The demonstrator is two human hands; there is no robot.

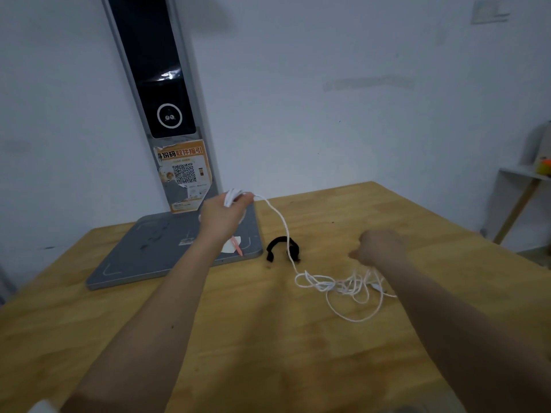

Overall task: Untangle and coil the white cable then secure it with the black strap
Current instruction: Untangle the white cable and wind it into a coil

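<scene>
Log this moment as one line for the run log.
left hand: holds coils | right hand: holds cable tangle | strap: on table, untouched

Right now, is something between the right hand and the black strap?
Yes. A taut run of the white cable crosses over the strap, from the left hand down to the tangle. The table between the right hand and strap is otherwise bare.

One head camera looks forward and down from above the tabletop, close over both forearms, facing the wall.
</scene>
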